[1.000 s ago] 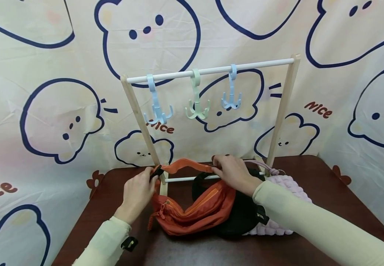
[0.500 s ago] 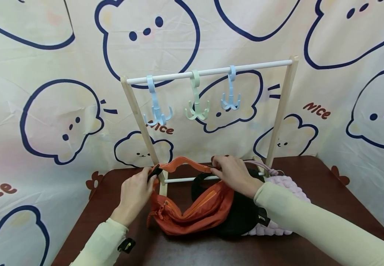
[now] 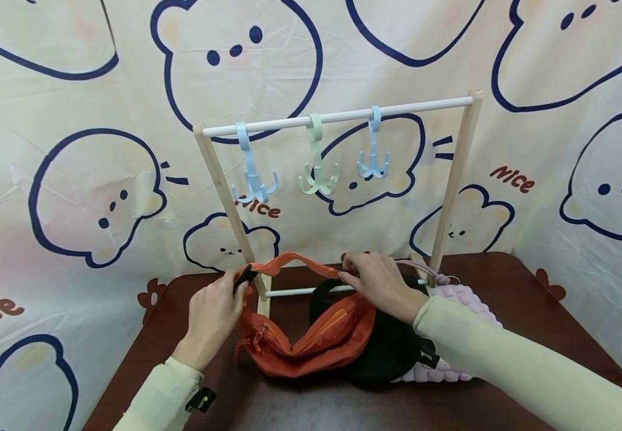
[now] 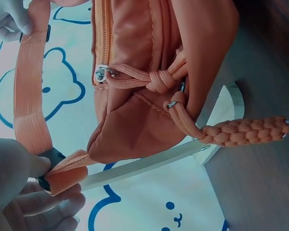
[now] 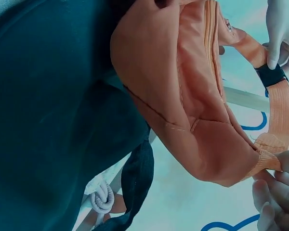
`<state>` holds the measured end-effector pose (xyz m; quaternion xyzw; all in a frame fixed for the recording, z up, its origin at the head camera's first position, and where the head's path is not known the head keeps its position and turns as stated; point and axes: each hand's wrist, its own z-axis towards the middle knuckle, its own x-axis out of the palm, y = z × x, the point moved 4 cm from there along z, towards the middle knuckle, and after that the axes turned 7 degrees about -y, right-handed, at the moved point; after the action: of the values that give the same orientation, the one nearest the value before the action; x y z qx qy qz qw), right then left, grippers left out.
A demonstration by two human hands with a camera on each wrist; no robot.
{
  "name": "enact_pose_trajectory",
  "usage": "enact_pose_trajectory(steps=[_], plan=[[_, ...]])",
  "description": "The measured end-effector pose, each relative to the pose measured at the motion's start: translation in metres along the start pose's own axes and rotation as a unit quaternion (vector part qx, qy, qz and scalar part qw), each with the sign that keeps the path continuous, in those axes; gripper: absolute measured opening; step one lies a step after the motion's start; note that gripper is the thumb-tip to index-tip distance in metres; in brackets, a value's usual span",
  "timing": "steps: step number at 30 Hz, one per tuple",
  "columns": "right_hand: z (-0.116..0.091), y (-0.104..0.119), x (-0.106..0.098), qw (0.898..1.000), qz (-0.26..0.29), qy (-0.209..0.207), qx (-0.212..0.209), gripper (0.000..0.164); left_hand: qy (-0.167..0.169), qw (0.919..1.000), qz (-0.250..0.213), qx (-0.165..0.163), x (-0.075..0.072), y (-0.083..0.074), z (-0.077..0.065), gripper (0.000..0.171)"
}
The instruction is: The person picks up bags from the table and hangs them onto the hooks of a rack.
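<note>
An orange waist bag [image 3: 311, 353] with a zip hangs low over the dark table, its strap [image 3: 291, 258] arched above it. My left hand [image 3: 214, 317] pinches the black buckle [image 4: 50, 163] between thumb and fingers, at the strap's left end. At the other end, my right hand [image 3: 378, 284] grips the strap where it joins the bag, as the right wrist view shows near its fingers [image 5: 274, 192]. A braided orange cord pull [image 4: 245, 131] dangles from the bag's left side. Behind the orange bag lies a black bag [image 3: 388, 347], partly covered by it and my right arm.
A wooden rack with a white rail [image 3: 413, 108] stands at the back. From it hang two blue hooks [image 3: 254, 185] [image 3: 373, 161] and a green hook [image 3: 318, 173]. A lilac quilted bag [image 3: 467, 305] lies at the right on the brown table [image 3: 181, 311].
My left hand has drifted slightly left with the buckle, and the orange bag has shifted a little left and up with it. My right hand has barely moved.
</note>
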<state>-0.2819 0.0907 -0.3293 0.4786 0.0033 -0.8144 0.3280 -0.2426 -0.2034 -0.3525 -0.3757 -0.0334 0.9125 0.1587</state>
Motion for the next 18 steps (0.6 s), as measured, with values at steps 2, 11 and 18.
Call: enact_pose_trajectory(steps=[2, 11, 18], plan=[[0.0, 0.001, -0.002, 1.0, 0.0, -0.004, -0.004, 0.012, -0.005, 1.0, 0.001, 0.0, -0.002, -0.001, 0.001, 0.022], [-0.001, 0.006, -0.008, 1.0, 0.006, -0.017, -0.02, 0.013, -0.016, 0.9998, 0.008, -0.005, -0.011, -0.003, 0.004, 0.021], [0.0, 0.008, -0.011, 0.999, 0.012, -0.023, -0.029, 0.013, -0.023, 0.9997, 0.003, -0.005, -0.014, -0.004, 0.005, 0.022]])
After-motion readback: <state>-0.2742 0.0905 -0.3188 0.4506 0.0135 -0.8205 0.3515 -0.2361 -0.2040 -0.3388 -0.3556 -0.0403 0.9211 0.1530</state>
